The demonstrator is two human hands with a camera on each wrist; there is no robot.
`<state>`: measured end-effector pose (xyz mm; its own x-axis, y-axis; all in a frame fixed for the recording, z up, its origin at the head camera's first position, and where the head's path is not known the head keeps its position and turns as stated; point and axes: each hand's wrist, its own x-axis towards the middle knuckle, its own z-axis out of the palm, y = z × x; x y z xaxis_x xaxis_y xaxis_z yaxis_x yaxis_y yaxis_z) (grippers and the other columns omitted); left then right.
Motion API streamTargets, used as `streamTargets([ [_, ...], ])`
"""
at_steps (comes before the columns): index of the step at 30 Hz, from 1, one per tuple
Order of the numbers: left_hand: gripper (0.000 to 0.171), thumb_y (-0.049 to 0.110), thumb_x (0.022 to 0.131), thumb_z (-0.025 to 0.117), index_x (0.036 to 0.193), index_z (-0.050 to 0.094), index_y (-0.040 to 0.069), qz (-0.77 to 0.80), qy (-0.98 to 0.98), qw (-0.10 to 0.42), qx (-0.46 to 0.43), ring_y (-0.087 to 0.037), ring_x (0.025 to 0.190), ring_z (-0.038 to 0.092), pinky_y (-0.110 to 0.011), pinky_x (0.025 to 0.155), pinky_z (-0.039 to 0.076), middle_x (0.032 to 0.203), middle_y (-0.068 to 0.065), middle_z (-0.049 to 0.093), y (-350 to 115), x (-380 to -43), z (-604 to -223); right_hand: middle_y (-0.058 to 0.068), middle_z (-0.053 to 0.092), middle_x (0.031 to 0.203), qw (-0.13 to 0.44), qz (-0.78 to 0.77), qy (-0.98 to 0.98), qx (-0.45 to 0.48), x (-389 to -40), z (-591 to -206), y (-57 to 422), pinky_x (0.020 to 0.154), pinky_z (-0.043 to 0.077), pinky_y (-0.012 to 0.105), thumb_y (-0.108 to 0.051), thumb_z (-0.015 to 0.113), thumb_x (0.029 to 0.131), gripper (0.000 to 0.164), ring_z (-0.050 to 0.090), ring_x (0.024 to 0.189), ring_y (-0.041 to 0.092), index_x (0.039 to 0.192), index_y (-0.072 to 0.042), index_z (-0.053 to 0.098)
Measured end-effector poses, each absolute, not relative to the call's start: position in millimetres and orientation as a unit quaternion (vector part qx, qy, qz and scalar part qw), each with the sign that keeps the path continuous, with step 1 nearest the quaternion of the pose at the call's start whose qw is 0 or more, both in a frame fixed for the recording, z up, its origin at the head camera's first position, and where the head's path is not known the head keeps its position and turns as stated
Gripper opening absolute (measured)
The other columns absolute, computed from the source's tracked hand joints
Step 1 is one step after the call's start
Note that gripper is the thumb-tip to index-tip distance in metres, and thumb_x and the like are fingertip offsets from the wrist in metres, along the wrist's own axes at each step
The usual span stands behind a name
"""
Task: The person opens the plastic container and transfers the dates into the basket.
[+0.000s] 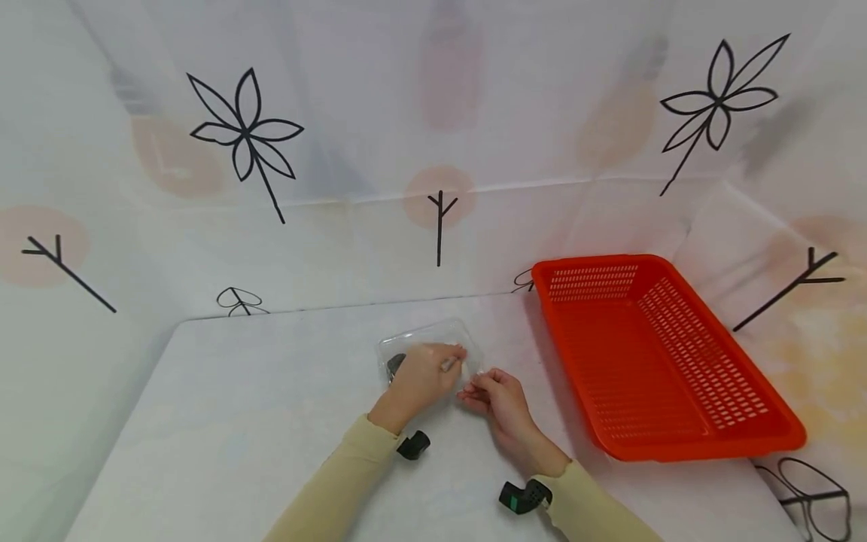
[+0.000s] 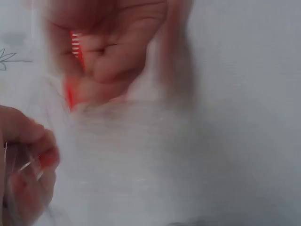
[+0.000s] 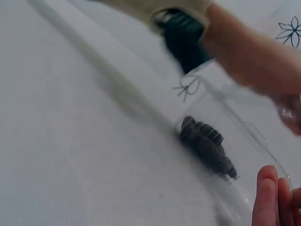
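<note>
A clear plastic box (image 1: 433,331) lies on the white table in the head view. Dark, ridged contents (image 3: 207,146) show through its wall in the right wrist view; their kind is unclear. My left hand (image 1: 423,373) reaches over the box, fingers curled round a small clear, shiny piece, seen as glinting plastic (image 2: 29,165) in the left wrist view. At the box's near right corner, my right hand (image 1: 504,406) pinches the edge between thumb and fingers (image 3: 266,200). The left wrist view blurs the right hand.
A red plastic basket (image 1: 576,376) with slotted sides stands to the right of both hands, near the table's right edge. Behind the white table (image 1: 237,421) hangs a pale cloth (image 1: 372,248) with leaf drawings. Dark wrist cameras sit on both wrists.
</note>
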<state>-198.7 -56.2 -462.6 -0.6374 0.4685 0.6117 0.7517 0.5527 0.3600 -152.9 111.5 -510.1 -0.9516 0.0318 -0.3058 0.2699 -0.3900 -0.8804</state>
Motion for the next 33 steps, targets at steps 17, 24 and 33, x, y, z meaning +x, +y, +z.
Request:
streamTargets([
  [17,0.030,0.015,0.080,0.082,0.108,0.073,0.008,-0.253,-0.879,0.167,-0.367,-0.018,0.103,0.069,-0.031,0.087,0.053,0.110,-0.006,0.073,-60,-193,-446,0.011,0.069,0.082,0.080,-0.823,0.551,0.109,-147,-511,115,0.074,0.058,0.035,-0.002,0.058,0.097,0.007,0.072,0.073,0.021,0.092,0.001,0.057],
  [24,0.034,0.025,0.081,0.084,0.110,0.074,0.011,-0.222,-0.889,0.139,-0.375,-0.018,0.112,0.065,-0.031,0.094,0.050,0.117,-0.002,0.071,-63,-189,-451,0.012,0.070,0.080,0.088,-0.829,0.541,0.116,-148,-510,117,0.072,0.058,0.034,-0.002,0.062,0.095,0.008,0.072,0.072,0.022,0.095,0.005,0.058],
  [33,0.028,0.028,0.084,0.081,0.109,0.076,0.016,-0.221,-0.889,0.136,-0.376,-0.013,0.117,0.061,-0.030,0.092,0.050,0.124,0.003,0.068,-73,-186,-456,0.011,0.072,0.081,0.090,-0.821,0.554,0.102,-149,-512,120,0.069,0.058,0.032,-0.001,0.060,0.096,0.005,0.072,0.073,0.020,0.094,0.001,0.057],
])
